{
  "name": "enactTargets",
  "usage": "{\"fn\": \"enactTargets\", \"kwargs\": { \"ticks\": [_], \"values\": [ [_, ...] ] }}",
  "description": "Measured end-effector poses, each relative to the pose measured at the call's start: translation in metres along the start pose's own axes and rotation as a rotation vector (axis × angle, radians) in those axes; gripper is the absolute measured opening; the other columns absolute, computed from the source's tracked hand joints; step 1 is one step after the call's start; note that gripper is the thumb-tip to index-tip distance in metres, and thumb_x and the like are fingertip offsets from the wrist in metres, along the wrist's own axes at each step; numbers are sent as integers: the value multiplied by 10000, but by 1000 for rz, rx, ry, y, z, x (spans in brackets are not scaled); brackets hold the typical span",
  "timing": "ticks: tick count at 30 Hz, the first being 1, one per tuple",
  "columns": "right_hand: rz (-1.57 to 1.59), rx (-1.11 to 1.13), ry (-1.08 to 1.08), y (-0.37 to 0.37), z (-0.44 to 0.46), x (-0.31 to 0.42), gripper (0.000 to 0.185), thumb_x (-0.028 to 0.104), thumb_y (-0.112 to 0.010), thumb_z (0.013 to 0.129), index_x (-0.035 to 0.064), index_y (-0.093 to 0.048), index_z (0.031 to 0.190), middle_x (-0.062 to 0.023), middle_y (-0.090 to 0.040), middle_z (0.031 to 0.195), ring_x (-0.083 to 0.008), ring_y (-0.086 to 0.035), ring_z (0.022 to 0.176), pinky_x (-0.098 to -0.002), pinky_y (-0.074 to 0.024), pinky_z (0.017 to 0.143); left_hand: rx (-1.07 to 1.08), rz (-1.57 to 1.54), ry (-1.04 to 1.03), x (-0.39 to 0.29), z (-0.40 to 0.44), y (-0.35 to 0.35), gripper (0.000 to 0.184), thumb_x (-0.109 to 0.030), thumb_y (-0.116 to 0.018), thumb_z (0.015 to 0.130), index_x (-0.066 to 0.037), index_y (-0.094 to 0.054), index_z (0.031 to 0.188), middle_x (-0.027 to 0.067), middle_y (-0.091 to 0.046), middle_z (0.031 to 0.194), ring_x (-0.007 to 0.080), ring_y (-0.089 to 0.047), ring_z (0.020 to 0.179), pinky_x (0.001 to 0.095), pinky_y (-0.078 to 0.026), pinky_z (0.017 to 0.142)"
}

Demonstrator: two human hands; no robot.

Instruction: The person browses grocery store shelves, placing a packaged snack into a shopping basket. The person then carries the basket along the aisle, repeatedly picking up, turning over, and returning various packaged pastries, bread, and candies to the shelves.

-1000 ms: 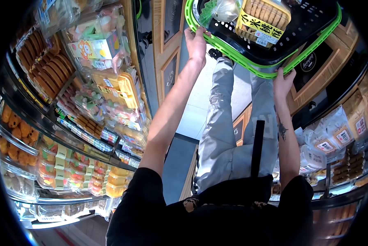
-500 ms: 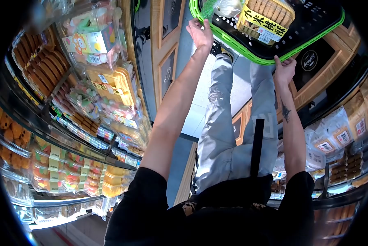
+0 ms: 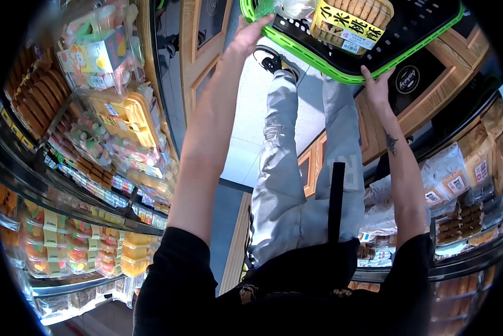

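A black shopping basket with a bright green rim (image 3: 313,60) is held out in front of me, partly cut off by the top of the view. My left hand (image 3: 250,35) is closed on the rim at its left corner. On the near right side, my right hand (image 3: 377,84) grips the same rim, with the thumb on top. Inside the basket lies a clear pack of round cookies (image 3: 352,25) with a yellow label in black characters. Beside it is a whitish plastic bag (image 3: 293,8), whose contents I cannot make out.
Shelves at left hold packed sweets (image 3: 94,59), a yellow-lidded box (image 3: 128,120) and stacked clear tubs (image 3: 47,241). On the right are wooden display panels (image 3: 425,78) and bagged baked goods (image 3: 447,179). My shoe (image 3: 269,59) stands on the pale tiled floor (image 3: 240,134).
The basket and both hands have shifted a little left and up in view. The shelves have shifted left and my left shoe shows more. Both hands keep their hold on the rim.
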State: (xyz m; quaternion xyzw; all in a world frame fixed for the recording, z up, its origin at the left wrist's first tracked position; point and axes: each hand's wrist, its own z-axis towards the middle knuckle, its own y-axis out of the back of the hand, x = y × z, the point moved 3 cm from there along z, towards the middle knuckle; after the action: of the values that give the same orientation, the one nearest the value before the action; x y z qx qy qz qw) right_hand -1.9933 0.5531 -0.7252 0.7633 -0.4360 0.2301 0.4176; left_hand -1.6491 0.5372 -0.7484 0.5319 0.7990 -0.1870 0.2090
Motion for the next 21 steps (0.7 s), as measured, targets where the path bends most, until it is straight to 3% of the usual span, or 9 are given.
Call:
{"fn": "enactTargets", "kwargs": {
  "ticks": [2, 6, 7, 8, 11, 13, 16, 19, 21],
  "values": [
    [30, 34, 43, 14, 19, -6, 899, 193, -632, 756, -8, 46, 1311, -226, -348, 1244, -277, -378, 1141, -294, -283, 959, 6, -97, 41, 12, -10, -9, 701, -153, -692, 701, -26, -214, 1197, 147, -419, 1176, 260, -397, 1116, 434, -318, 961],
    [-125, 92, -13, 47, 49, 16, 836, 168, -615, 755, 29, -16, 1321, -213, -409, 1204, -272, -456, 1080, -318, -375, 889, -130, -288, 135, 53, -17, -23, 745, -149, -685, 706, -43, -160, 1224, 157, -330, 1251, 279, -367, 1141, 453, -245, 1002],
    [-150, 107, 26, 49, 61, 12, 823, 157, -611, 753, 32, -27, 1319, -213, -432, 1179, -274, -476, 1059, -324, -394, 869, -117, -249, 109, 45, -29, -31, 725, -180, -682, 713, -34, -174, 1209, 151, -349, 1224, 276, -377, 1129, 457, -291, 978],
    [-113, 44, 112, 49, 67, 18, 725, 166, -606, 750, -12, -149, 1284, -222, -462, 1135, -294, -502, 1013, -344, -405, 845, -169, -191, 112, 45, -37, -36, 709, -200, -676, 723, -17, -189, 1206, 158, -350, 1220, 281, -393, 1116, 456, -333, 954],
    [-284, -76, -25, 49, 66, 30, 635, 230, -603, 755, -62, -274, 1213, -233, -471, 1109, -321, -511, 973, -358, -411, 821, -243, -46, 75, 46, -56, -43, 725, -301, -668, 732, 16, -213, 1199, 157, -384, 1156, 252, -466, 1030, 377, -471, 829],
    [-354, -205, -45, 45, 61, 14, 647, 344, -597, 754, -77, -334, 1169, -249, -481, 1048, -350, -498, 953, -365, -391, 834, -350, -57, 91, 51, -68, -46, 642, -287, -660, 744, 20, -274, 1156, 132, -440, 1079, 200, -515, 914, 306, -500, 703],
    [-270, -257, -187, 40, 54, 3, 657, 364, -613, 744, -80, -332, 1138, -239, -487, 1038, -337, -498, 953, -368, -386, 835, -311, -22, 76, 55, -83, -45, 517, -272, -643, 765, 18, -355, 1082, 110, -490, 991, 157, -524, 822, 261, -470, 647],
    [-236, -294, -262, 38, 44, 8, 621, 366, -613, 745, -76, -343, 1087, -216, -500, 1021, -326, -507, 939, -368, -391, 815, -232, -32, 53, 56, -88, -38, 378, -236, -596, 797, 8, -411, 1017, 102, -511, 946, 143, -519, 811, 266, -449, 686],
    [-200, -338, -355, 39, 33, 9, 580, 355, -609, 751, -68, -350, 1052, -194, -520, 977, -312, -518, 921, -366, -393, 799, -159, -204, 12, 54, -89, -38, 246, -200, -484, 832, 1, -427, 960, 106, -522, 895, 178, -529, 834, 333, -432, 771]
  ]
}}
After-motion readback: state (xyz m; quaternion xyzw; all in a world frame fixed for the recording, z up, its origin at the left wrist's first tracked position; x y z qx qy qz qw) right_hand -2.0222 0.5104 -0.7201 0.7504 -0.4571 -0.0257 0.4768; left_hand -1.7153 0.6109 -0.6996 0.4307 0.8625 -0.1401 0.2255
